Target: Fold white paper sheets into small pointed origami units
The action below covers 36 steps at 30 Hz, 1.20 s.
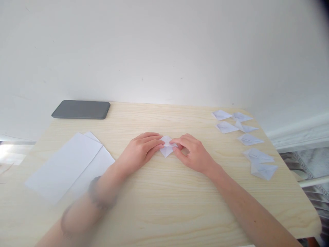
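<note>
The left hand (142, 149) and right hand (194, 151), fingers partly curled, grasp opposite edges of a folded paper (168, 151), to the near right of the phone (81, 109). Its folding appears incomplete. Seven folded pieces (250, 139) lie farther right of the phone; flat sheets (66, 161), unfolded, lie on its near side.
</note>
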Tool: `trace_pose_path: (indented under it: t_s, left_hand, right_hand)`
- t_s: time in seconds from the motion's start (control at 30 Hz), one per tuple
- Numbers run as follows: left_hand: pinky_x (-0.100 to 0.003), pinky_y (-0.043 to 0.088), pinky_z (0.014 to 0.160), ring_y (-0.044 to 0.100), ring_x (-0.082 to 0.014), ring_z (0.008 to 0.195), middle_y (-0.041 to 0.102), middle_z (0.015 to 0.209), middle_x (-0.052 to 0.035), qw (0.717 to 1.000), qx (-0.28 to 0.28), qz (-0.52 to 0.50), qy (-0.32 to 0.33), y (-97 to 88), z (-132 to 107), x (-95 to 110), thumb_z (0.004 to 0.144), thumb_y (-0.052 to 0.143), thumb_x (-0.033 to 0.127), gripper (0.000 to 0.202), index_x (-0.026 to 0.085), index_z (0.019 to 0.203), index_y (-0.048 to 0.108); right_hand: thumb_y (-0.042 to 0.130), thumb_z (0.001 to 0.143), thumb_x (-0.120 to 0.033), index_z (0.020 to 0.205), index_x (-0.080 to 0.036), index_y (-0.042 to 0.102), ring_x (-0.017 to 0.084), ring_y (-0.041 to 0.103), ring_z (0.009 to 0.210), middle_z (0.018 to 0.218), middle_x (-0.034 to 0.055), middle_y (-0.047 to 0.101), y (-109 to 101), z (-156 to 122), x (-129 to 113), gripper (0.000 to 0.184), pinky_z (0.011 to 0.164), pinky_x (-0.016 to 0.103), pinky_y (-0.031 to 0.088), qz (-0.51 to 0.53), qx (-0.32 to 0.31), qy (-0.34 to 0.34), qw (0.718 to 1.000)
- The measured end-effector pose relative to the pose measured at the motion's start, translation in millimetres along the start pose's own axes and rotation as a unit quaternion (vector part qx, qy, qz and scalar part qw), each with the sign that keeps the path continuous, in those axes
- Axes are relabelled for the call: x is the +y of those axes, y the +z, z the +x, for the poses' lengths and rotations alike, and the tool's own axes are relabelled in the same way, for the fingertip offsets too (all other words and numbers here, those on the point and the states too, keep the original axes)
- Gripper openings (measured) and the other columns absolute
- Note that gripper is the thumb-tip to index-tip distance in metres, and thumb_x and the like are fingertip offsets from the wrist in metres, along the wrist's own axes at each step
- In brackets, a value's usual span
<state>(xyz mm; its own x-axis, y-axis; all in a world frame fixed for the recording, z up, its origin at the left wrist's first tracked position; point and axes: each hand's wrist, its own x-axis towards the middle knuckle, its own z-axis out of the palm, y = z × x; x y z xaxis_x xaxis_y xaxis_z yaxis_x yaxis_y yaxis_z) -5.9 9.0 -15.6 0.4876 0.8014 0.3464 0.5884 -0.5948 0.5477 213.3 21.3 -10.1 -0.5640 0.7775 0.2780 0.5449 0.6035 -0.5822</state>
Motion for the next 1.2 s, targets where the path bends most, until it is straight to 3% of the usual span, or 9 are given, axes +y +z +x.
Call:
trace_pose_path:
  t_s: [0.17,0.3,0.4,0.57,0.7,0.83,1.0,1.2]
  left_hand:
    - [-0.037,0.047,0.088,0.052,-0.0215,0.105,0.063,0.107,-0.0084,0.998,0.013,0.059,0.009,0.2,2,3,0.089,0.048,0.023,0.019,0.017,0.096,0.065]
    - [-0.034,0.047,0.080,0.054,-0.0193,0.090,0.061,0.095,-0.0081,0.995,-0.009,0.097,0.010,-1.4,2,5,0.090,0.045,0.023,0.021,0.017,0.096,0.064]
    - [-0.034,0.046,0.080,0.053,-0.0191,0.091,0.061,0.098,-0.0078,0.994,-0.021,0.109,0.017,-2.1,2,6,0.090,0.044,0.023,0.023,0.019,0.104,0.062]
    - [-0.033,0.045,0.077,0.052,-0.0190,0.090,0.060,0.096,-0.0068,0.992,-0.024,0.120,0.015,-0.9,2,9,0.090,0.046,0.023,0.021,0.022,0.099,0.065]
    - [-0.032,0.045,0.075,0.052,-0.0178,0.082,0.061,0.085,-0.0063,0.996,-0.011,0.084,-0.008,3.0,3,7,0.090,0.045,0.026,0.021,0.018,0.090,0.065]
    - [-0.033,0.045,0.077,0.053,-0.0183,0.082,0.063,0.086,-0.0059,0.997,-0.007,0.061,-0.055,7.5,4,6,0.091,0.044,0.029,0.021,0.016,0.095,0.061]
    - [-0.034,0.045,0.076,0.054,-0.0195,0.082,0.063,0.085,-0.0072,0.989,-0.003,0.097,-0.109,11.1,6,11,0.091,0.043,0.030,0.025,0.014,0.102,0.059]
    - [-0.031,0.044,0.070,0.056,-0.0175,0.076,0.064,0.079,-0.0054,0.985,0.028,0.123,-0.118,15.0,8,13,0.090,0.045,0.033,0.024,0.017,0.091,0.063]
  right_hand:
    - [0.051,0.086,-0.028,0.093,-0.022,0.068,0.013,0.050,0.073,0.083,0.0040,0.048,5,0,1,0.019,0.068,0.028,0.045,0.000,0.032,0.018,0.999]
    - [0.052,0.086,-0.028,0.093,-0.022,0.066,0.013,0.053,0.073,0.083,0.0033,0.053,3,0,3,0.016,0.068,0.027,0.045,0.055,0.028,0.032,0.998]
    - [0.052,0.087,-0.027,0.088,-0.022,0.065,0.013,0.054,0.073,0.085,0.0036,0.057,2,1,4,0.014,0.064,0.026,0.045,0.079,0.025,0.050,0.995]
    - [0.053,0.086,-0.025,0.086,-0.022,0.066,0.014,0.054,0.079,0.086,0.0034,0.057,2,2,4,0.014,0.072,0.029,0.045,0.056,0.012,0.040,0.998]
    - [0.051,0.087,-0.025,0.082,-0.021,0.065,0.015,0.054,0.080,0.083,0.0031,0.058,1,4,3,0.015,0.072,0.029,0.044,0.063,0.001,0.064,0.996]
    - [0.049,0.087,-0.021,0.077,-0.020,0.060,0.015,0.053,0.080,0.079,0.0026,0.060,2,7,0,0.015,0.073,0.030,0.042,0.039,0.000,0.075,0.996]
    - [0.045,0.088,-0.020,0.080,-0.019,0.056,0.016,0.050,0.078,0.078,0.0030,0.060,5,7,-2,0.014,0.073,0.031,0.040,0.006,0.007,0.068,0.998]
    - [0.044,0.088,-0.020,0.086,-0.020,0.052,0.017,0.051,0.077,0.078,0.0026,0.058,6,6,-4,0.008,0.070,0.030,0.040,-0.016,0.010,0.089,0.996]
